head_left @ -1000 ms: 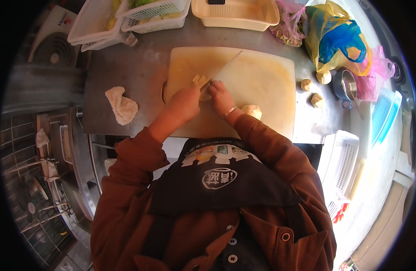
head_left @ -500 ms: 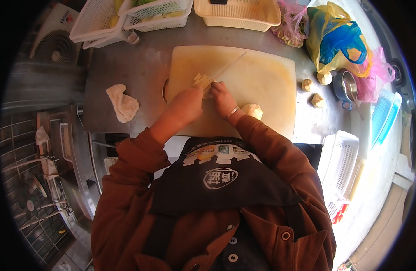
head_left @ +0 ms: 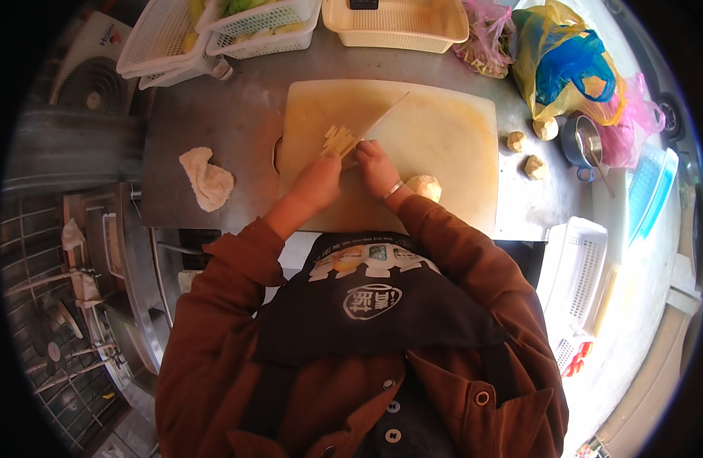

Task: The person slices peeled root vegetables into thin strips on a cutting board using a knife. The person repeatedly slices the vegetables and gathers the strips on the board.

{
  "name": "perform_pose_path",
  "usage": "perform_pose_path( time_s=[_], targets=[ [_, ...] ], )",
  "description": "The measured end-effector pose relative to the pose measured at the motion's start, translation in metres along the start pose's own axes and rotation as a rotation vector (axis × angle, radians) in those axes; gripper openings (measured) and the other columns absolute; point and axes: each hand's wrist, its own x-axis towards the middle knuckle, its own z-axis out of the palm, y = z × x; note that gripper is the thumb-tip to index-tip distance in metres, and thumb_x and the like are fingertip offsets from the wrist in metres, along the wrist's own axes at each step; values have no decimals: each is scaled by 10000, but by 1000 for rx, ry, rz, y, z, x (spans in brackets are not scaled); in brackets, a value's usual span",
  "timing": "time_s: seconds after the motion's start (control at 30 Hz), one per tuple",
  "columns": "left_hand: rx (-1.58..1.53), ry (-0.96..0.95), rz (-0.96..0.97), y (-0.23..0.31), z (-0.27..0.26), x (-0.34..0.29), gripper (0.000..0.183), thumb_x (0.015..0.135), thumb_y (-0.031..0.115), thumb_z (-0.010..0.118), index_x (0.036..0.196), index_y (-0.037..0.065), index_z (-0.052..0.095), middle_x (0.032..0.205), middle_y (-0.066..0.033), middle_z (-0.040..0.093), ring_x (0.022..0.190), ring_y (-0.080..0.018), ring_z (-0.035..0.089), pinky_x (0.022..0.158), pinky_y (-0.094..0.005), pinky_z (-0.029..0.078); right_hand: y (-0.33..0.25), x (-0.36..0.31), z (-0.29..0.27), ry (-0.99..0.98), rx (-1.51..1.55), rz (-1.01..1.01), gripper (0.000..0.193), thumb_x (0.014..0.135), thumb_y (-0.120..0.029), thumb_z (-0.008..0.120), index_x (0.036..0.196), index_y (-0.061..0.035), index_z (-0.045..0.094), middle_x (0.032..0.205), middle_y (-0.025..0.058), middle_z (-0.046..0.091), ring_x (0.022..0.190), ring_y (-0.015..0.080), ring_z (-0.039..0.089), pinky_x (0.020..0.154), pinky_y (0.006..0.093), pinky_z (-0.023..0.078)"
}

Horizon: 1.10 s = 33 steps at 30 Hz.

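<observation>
Below the right hand (head_left: pixel 376 169), the apron (head_left: pixel 374 324) bears ringed white characters (head_left: pixel 373 302) and smaller print (head_left: pixel 360 255); far left of the left hand (head_left: pixel 318 182), a fan unit (head_left: pixel 90 85) carries lettering (head_left: pixel 107 33).

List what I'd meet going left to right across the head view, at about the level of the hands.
White cloth → left hand → right hand → single pale round vegetable → group of three round vegetables → small pot → blue basket.

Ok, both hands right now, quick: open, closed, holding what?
Left hand: curled, at the pale cut strips; whether it grips anything cannot be told.
Right hand: closed, holding the knife.
</observation>
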Motion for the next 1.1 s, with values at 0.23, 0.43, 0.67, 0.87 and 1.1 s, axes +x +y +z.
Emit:
perform_pose_path(
  time_s=[0.23, 0.43, 0.67, 0.87, 1.1],
  targets=[
    [-34, -17, -20, 3, 1, -2, 160, 818, -12, 505, 967, -71, 501, 814, -315, 613, 842, -475, 611, 735, -528, 474, 1, -1, 1, 52, -15, -51, 165, 721, 14, 515, 871, -18, 577, 978, 142, 549, 933, 350, 515, 823, 399, 481],
    [-24, 27, 7, -6, 5, 2, 100, 806, -21, 528, 893, -62, 501, 800, -315, 604, 832, -475, 607, 711, -521, 471, 3, 1, 0, 85, 5, -106, 166, 709, 16, 518, 864, -16, 567, 961, 144, 544, 909, 350, 514, 802, 395, 483],
    [-73, -3, -70, -6, 21, 3, 107, 800, -19, 544, 892, -65, 512, 806, -309, 609, 846, -472, 611, 722, -521, 472, 2, -3, -1, -36, -36, -1, 144, 758, -8, 505, 880, -10, 582, 1041, 151, 538, 999, 338, 512, 858, 395, 491],
    [-2, -11, -17, -1, 0, 5, 222, 745, -36, 554, 963, -76, 539, 905, -322, 626, 904, -468, 621, 792, -510, 501, 2, -3, 1, 14, -56, -46, 159, 747, -16, 514, 893, -15, 576, 1037, 135, 541, 1001, 336, 511, 856, 390, 492],
    [-75, 45, -26, 8, 6, 1, 119, 789, -31, 533, 904, -58, 530, 875, -320, 620, 880, -474, 608, 755, -507, 479, 6, -6, 0, 13, -30, -48, 174, 744, -10, 511, 908, 3, 568, 1038, 148, 538, 1005, 339, 510, 864, 385, 487]
  ],
)
